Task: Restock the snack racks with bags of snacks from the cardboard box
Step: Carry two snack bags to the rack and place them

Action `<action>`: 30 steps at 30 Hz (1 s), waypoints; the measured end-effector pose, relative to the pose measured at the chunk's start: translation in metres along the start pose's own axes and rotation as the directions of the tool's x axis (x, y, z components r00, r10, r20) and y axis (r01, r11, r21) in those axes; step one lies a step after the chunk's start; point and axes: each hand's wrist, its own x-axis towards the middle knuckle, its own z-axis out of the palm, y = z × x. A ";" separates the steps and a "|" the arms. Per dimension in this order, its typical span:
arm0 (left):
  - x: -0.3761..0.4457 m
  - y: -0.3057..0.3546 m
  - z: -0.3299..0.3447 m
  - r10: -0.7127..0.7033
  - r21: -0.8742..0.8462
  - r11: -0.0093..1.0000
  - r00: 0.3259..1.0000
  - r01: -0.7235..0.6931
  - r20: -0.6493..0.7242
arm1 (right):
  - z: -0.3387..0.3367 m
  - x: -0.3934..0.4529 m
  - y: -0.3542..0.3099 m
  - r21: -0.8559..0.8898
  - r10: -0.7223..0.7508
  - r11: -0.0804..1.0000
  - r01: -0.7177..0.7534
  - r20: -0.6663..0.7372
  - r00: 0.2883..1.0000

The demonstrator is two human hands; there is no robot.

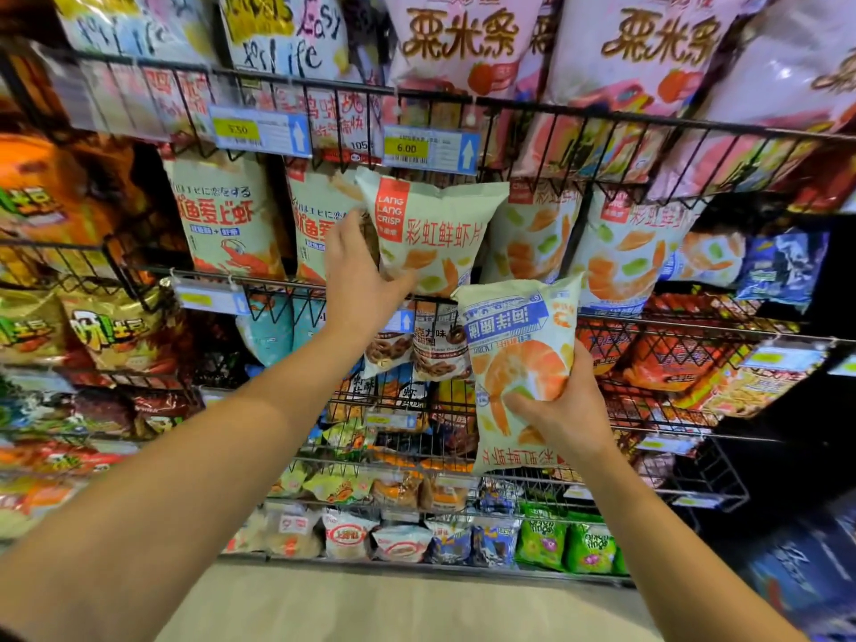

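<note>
Left hand [359, 275] gripping upright prawn bag [431, 234], sliding it into rack [695, 317]; right hand [563, 410] clutching upside-down bag [519, 363], probably needing flipping before shelving beside it.

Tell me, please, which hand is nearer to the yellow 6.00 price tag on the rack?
The left. The left hand holds an upright shrimp crisp bag just below the 6.00 price tag; the right hand grips an upside-down bag lower down, to the right.
</note>
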 end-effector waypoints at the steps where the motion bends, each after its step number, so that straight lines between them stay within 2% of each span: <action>1: -0.008 0.005 0.001 0.130 0.124 0.985 0.988 -0.119 -0.087 | 0.001 -0.001 0.000 -0.001 0.003 1.000 -0.003 0.007 1.000; 2: -0.011 0.008 0.005 0.280 0.257 0.935 0.954 -0.245 -0.109 | 0.002 -0.002 0.000 -0.001 0.007 1.000 -0.007 0.015 1.000; 3: -0.011 0.014 0.009 0.411 0.377 0.855 0.908 -0.356 -0.074 | 0.003 -0.002 0.001 -0.003 0.010 1.000 -0.010 0.021 1.000; 4: -0.007 0.020 0.012 0.475 0.457 0.784 0.880 -0.420 -0.006 | 0.003 -0.002 0.002 -0.006 0.014 1.000 -0.014 0.024 1.000; 5: -0.001 0.028 0.013 0.476 0.508 0.738 0.876 -0.445 0.075 | 0.003 -0.003 0.003 -0.006 0.017 1.000 -0.017 0.028 0.999; 7: 0.010 0.039 0.016 0.359 0.586 0.694 0.906 -0.419 0.223 | 0.003 -0.002 0.005 0.004 0.026 1.000 -0.026 0.029 0.999; 9: 0.017 0.040 0.022 0.256 0.636 0.674 0.926 -0.376 0.276 | 0.003 0.000 0.009 0.014 0.036 0.999 -0.037 0.037 0.999; 11: 0.025 0.039 0.029 0.216 0.656 0.671 0.938 -0.345 0.271 | 0.002 0.002 0.011 0.020 0.033 0.999 -0.034 0.047 0.998; 18: 0.049 0.041 0.040 0.127 0.632 0.717 0.947 -0.294 0.296 | 0.001 0.004 0.015 0.033 0.026 0.999 -0.029 0.068 0.997; 22: 0.032 0.039 0.026 0.217 0.523 0.787 0.941 -0.326 0.261 | 0.000 0.001 0.015 0.028 0.010 1.000 -0.012 0.080 0.997; 25: -0.006 0.040 0.011 0.400 0.348 0.840 0.909 -0.416 0.122 | 0.001 -0.005 0.015 -0.004 -0.033 0.999 0.034 0.109 0.993; 26: -0.022 0.040 0.009 0.420 0.271 0.860 0.902 -0.432 0.104 | 0.001 -0.008 0.015 -0.028 -0.058 0.998 0.062 0.127 0.990; 27: -0.036 0.041 0.008 0.376 0.190 0.896 0.913 -0.401 0.157 | 0.001 -0.010 0.015 -0.044 -0.082 0.995 0.090 0.154 0.985; 28: -0.048 0.042 0.008 0.265 0.141 0.940 0.925 -0.311 0.273 | 0.002 -0.013 0.015 -0.057 -0.099 0.992 0.112 0.193 0.976; 30: -0.064 0.043 0.009 0.030 0.201 0.968 0.861 -0.152 0.507 | 0.002 -0.018 0.014 -0.076 -0.126 0.985 0.153 0.280 0.952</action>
